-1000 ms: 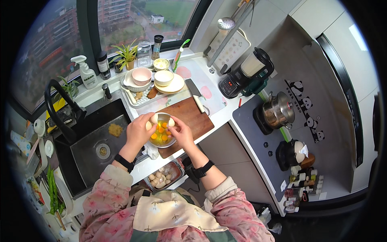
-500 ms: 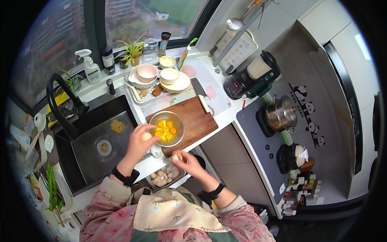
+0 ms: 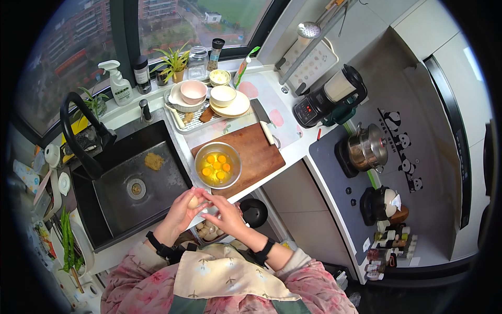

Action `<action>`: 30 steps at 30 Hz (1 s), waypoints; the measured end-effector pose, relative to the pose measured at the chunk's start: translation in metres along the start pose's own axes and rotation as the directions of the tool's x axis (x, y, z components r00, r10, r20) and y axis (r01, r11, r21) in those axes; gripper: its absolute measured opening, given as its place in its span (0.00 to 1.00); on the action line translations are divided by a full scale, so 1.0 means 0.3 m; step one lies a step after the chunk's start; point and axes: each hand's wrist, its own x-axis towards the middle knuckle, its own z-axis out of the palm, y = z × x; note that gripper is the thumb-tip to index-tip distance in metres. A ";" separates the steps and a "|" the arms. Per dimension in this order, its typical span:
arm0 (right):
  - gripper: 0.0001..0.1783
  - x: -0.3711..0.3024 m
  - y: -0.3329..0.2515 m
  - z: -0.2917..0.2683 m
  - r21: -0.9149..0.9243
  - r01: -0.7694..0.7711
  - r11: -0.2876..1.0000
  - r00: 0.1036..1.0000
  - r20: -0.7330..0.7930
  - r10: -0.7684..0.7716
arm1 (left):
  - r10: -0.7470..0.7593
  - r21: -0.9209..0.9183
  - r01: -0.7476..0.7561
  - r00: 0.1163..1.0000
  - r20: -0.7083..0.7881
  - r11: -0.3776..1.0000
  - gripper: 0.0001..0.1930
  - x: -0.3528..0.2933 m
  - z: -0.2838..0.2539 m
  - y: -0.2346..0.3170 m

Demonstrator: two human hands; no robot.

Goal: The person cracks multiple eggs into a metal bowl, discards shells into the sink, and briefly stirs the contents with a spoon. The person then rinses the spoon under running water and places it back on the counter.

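Holding one egg [image 3: 194,201], the left hand [image 3: 183,209] and right hand [image 3: 222,211] both grip it. Crack it gently over the bowl [image 3: 217,165], so no shell drops in.

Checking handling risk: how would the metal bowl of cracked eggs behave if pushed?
The bowl would likely slide easily on the smooth cutting board. Its loose yolks would probably slosh. It sits near the counter edge, so a hard push might tip it off.
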 end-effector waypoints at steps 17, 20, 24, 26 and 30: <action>0.20 0.406 -0.115 0.317 -0.175 0.384 0.907 0.912 0.222 -0.344 | 0.276 -0.082 -0.321 0.898 -0.342 0.944 0.36 -0.147 -0.272 0.069; 0.10 0.565 -0.054 0.384 -0.622 0.567 0.540 0.818 0.502 -0.281 | 0.335 -0.020 -0.367 0.870 -0.361 0.930 0.36 -0.176 -0.312 0.086; 0.10 0.684 0.033 0.454 -0.718 0.670 0.190 0.735 0.603 -0.310 | 0.374 -0.036 -0.409 0.865 -0.334 0.912 0.31 -0.214 -0.341 0.094; 0.09 0.713 0.091 0.464 -0.741 0.670 0.047 0.706 0.616 -0.349 | 0.392 -0.052 -0.434 0.853 -0.345 0.899 0.29 -0.227 -0.346 0.096; 0.10 0.726 0.198 0.485 -0.880 0.472 -0.054 0.881 0.467 0.079 | 0.394 -0.062 -0.448 0.838 -0.378 0.892 0.25 -0.263 -0.343 0.101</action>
